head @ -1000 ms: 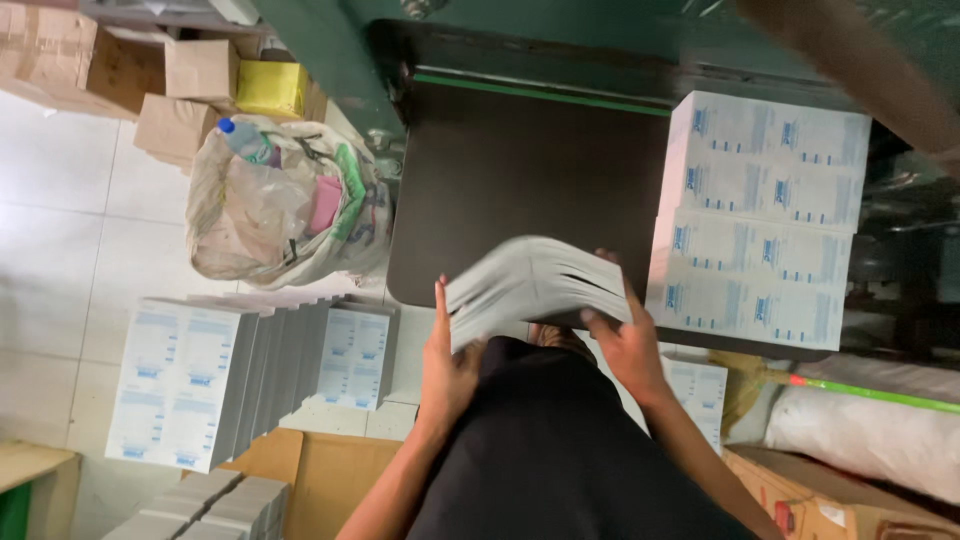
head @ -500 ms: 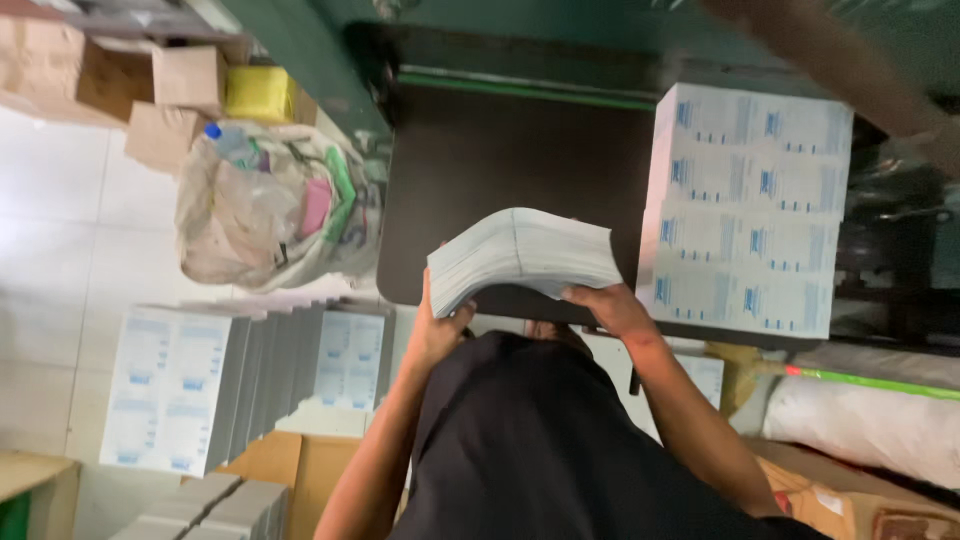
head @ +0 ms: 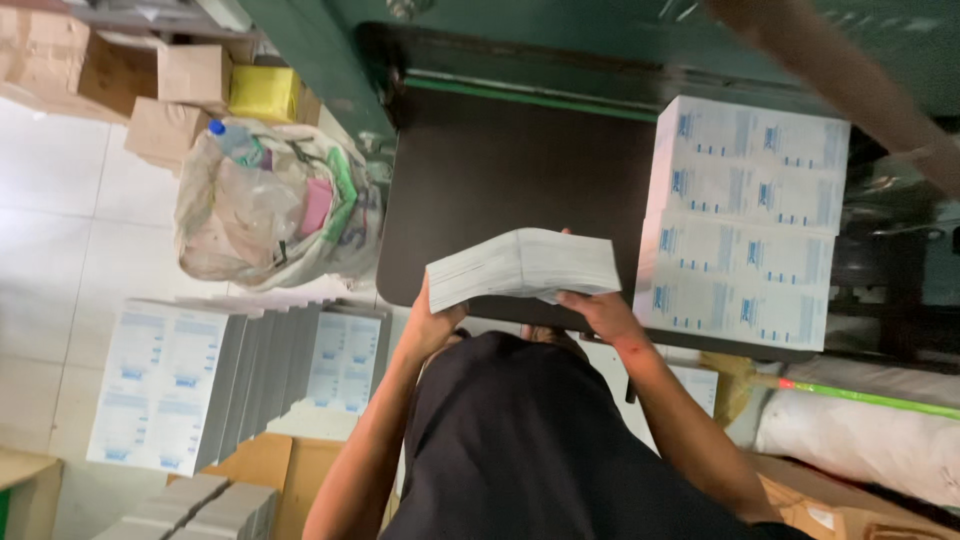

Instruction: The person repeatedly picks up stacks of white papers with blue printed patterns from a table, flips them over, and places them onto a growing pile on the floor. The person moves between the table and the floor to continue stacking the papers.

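From my remote seat I see the fingers of my left hand [head: 432,322] curled up around the near left corner of one thick bundle of printed sheets [head: 522,267], thumb along its edge, grasping it; the fingers of my right hand [head: 600,314] are hooked under the bundle's near right edge, gripping it from below. So two hands hold one bundle, lifted clear above the near edge of the dark worktable [head: 500,170] and tilted, its left end lower. Just right of my right hand one tall stack of printed white-and-blue sheets [head: 745,220] rests on the table, its top sheet showing a grid of repeated panels whose exact count I cannot tell for sure. Beyond the table runs the green body of a machine [head: 320,50]. To the left of the table, on the pale tiled floor, stands one clear plastic bag of rubbish [head: 265,205] with one blue-capped bottle [head: 232,140] poking out on top. Behind it I count three brown cardboard boxes [head: 165,125] and one yellow box [head: 263,93]. Nearer me on the left lies a fanned row of printed sheet stacks [head: 220,375], too overlapped to count, resting partly on one flat piece of brown cardboard [head: 290,465]. At my right, below the table, lies one white sack [head: 860,450] with one green strip [head: 865,397] above it
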